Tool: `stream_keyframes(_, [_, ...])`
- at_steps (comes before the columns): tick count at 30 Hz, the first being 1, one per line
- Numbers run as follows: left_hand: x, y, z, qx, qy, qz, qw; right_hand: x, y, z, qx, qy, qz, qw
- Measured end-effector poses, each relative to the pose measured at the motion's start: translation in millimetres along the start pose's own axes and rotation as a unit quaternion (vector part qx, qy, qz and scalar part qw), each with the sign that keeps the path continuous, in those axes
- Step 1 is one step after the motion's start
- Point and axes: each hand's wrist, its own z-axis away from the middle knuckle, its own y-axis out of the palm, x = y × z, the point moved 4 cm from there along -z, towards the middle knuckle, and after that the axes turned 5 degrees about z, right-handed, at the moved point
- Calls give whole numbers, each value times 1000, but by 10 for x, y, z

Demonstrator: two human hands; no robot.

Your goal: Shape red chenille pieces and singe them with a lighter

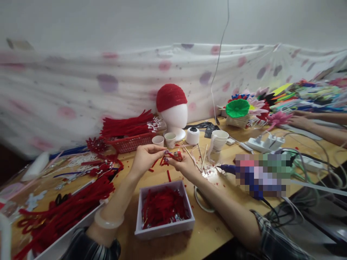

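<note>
My left hand point(148, 156) is closed, thumb and fingertips pinching the end of a short red chenille stem point(170, 155). Close beside it, my right hand point(185, 167) is curled around a small red object that looks like a lighter point(178, 156). The fingertips of both hands nearly meet, so part of the stem is hidden. Below them stands a white box point(165, 233) filled with cut red chenille pieces and some shiny bits. Loose red scraps point(168, 176) lie on the wooden table under the hands.
Behind are a foam head point(176, 117) in a red cap, a red basket point(132, 143) of stems, paper cups point(220, 139) and thread point(192, 136). A glue gun point(229, 169) and power strip point(265, 143) lie right. Another person's hands point(300, 121) work at far right.
</note>
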Motion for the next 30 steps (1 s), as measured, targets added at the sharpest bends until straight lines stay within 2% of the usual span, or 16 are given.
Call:
stream_keyframes(8, [-115,-14,104,-34,-11,46,998,38,19,27,23,-14,-7,1000])
stream_keyframes(13, [-181,-84,151,-27,-5,43,999,74,30,44,48,-28,3,998])
stream_keyframes(15, [-250,-151,167,-33,21,8,999,33,34,39,62,4,-17,998])
stream_keyframes(19, [-398,-311,219,-61,78,-69,993,-171,64,27,106,172,-89,975])
stream_keyframes(21, [-430,-341,247,-53,91,-100,989,-243,65,23,104,226,-85,965])
stream_keyframes(25, [-418,-298,272,-24,106,-136,985,-265,70,10,101,243,-70,962])
stream_keyframes(30, [-388,-257,265,-34,131,-135,982,-221,84,16,88,232,-62,967])
